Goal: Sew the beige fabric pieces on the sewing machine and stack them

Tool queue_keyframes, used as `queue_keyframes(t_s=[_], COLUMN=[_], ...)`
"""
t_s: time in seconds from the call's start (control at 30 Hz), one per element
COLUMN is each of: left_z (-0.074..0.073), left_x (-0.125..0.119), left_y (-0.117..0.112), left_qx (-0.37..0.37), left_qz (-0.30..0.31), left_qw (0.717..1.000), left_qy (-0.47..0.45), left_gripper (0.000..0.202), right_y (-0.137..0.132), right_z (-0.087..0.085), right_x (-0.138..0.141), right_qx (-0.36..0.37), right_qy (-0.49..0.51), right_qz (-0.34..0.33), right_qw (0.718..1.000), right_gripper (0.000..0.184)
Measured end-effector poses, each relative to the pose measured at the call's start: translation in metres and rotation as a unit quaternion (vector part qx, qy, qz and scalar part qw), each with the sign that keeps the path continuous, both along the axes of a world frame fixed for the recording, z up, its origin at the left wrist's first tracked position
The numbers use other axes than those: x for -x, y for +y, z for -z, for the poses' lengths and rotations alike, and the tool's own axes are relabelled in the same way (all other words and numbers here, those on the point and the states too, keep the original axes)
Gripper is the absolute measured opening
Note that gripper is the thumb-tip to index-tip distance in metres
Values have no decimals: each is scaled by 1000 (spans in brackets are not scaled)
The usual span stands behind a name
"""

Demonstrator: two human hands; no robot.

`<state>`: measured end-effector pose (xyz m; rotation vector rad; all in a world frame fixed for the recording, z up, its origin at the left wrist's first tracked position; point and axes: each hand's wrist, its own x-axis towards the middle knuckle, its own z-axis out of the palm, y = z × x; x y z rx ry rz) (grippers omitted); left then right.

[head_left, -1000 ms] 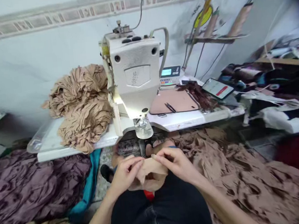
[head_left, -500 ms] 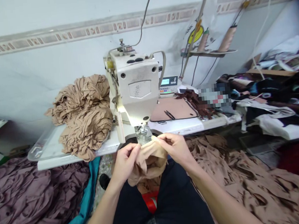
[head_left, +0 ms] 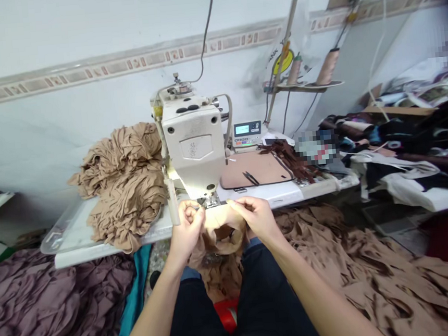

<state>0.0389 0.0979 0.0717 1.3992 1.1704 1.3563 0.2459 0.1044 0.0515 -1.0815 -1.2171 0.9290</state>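
Tan stretch fabric (head_left: 220, 223) pulled taut at twelve o'clock: your left hand (head_left: 185, 226) and right hand (head_left: 255, 217), each grip pinched shut on its edge, hold it flat just beside the presser foot (head_left: 211, 202), a tan fabric pile (head_left: 126, 189) waiting at eleven o'clock on the worktop (head_left: 71, 239).

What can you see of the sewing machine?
The sewing machine is upright and boxy, off-white, and looks like scuffed painted metal. Round black buttons sit on top, and a shiny metal presser foot sits below, lit from above. It stands on a white table. The left hand and right hand pinch tan fabric right by the foot, though I cannot tell whether the fabric touches it.
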Motion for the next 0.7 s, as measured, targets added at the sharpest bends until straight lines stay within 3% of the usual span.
queue_keyframes(t_s=[0.23, 0.4, 0.47, 0.57, 0.63, 0.7], left_z=[4, 16, 29, 53, 65, 68], left_x=[-4, 0, 10, 35, 55, 71], left_y=[8, -6, -16, -31, -37, -38], left_qx=[7, 40, 47, 60, 77, 87], left_qz=[32, -1, -23, -6, 5, -18], left_qw=[998, 994, 997, 997, 994, 994], left_qy=[-60, -101, -54, 48, 75, 64], left_gripper=[34, 39, 38, 43, 47, 47], right_y=[5, -6, -20, -50, -71, -88], right_z=[8, 39, 59, 85, 94, 94], right_x=[-3, 1, 1, 1, 3, 9], right_qx=[4, 62, 66, 33, 12, 6], right_qy=[13, 35, 11, -43, -55, -52], right_qz=[-5, -16, -3, 58, 80, 50], right_qw=[1000, 997, 998, 997, 995, 997], right_gripper=[37, 45, 48, 46, 43, 49])
